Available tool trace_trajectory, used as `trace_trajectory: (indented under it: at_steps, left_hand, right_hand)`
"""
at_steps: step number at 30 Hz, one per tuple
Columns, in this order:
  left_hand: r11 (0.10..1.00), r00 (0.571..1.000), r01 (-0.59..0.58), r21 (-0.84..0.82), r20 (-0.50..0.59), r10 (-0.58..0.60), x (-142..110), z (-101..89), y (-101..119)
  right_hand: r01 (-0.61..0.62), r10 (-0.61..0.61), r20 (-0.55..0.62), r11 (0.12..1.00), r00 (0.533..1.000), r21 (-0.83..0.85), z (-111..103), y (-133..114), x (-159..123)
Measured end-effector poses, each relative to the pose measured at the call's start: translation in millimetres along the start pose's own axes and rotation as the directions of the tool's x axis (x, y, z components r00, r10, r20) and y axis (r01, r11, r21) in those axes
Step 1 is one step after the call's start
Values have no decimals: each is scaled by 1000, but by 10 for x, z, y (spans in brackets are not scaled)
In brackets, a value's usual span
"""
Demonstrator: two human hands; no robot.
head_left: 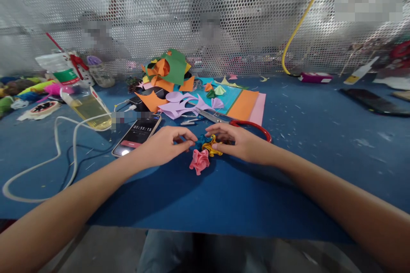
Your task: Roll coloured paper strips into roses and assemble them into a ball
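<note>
Three twisted paper roses sit close together on the blue tabletop: a pink rose [199, 161] nearest me, a yellow rose [212, 148] behind it to the right, and a blue rose [201, 140] at the back left. My left hand [165, 146] is beside the blue rose, its fingers loosely bent with a gap between thumb and fingers; the fingertips are at or near its edge. Across from it, my right hand [245, 143] arches over the yellow rose, thumb against its edge and fingers apart. Something dark under the right palm is mostly hidden.
Red-handled scissors [256, 126] lie behind my right hand. Coloured paper sheets [245, 104] and scraps [174, 68] pile up farther back. A phone [137, 134] with a timer, a white cable [75, 153] and a bottle of yellowish liquid [91, 108] are at left. A dark phone [374, 101] lies right.
</note>
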State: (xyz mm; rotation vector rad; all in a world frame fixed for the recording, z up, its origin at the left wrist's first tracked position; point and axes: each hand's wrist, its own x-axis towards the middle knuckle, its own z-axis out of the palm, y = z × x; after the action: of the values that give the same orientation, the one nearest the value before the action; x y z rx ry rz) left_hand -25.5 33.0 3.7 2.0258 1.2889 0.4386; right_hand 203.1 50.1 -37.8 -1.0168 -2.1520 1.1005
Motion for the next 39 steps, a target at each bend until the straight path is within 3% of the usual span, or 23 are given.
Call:
trace_trajectory:
  at_steps: [3, 9, 11, 14, 18, 23, 29, 39]
  left_hand:
    - [999, 1000, 2, 33, -4, -2, 24, -45, -14]
    - [995, 982, -93, 46, 171, 84, -34, -139, 25]
    - [983, 989, -81, 164, 134, 59, -82, -96, 67]
    - [938, 998, 53, 342, -34, -44, -160, 44, 136]
    - [894, 995, 90, 439, -69, -66, -219, 224, 170]
    - [904, 997, 69, 422, -68, -44, -209, 256, 151]
    - [919, 987, -9, 393, -144, 71, -196, 223, 99]
    - [926, 937, -134, 354, -259, 234, -168, 222, 83]
  right_hand:
    - [-15, 15, -10, 999, 1000, 32, -4, 16, 12]
    - [-38, 41, -61, 998, 997, 58, -2, 59, 35]
    - [-43, 47, -77, 997, 996, 62, -3, 73, 42]
    - [-48, 55, -105, 997, 993, 66, -4, 74, 49]
    - [-52, 62, -118, 995, 991, 87, 1, 51, 53]
    - [-37, 54, -130, 991, 990, 130, 41, 40, 57]
    - [6, 30, -190, 983, 981, 183, 63, 19, 61]
    - [72, -13, -274, 976, 962, 207, 5, -13, 78]
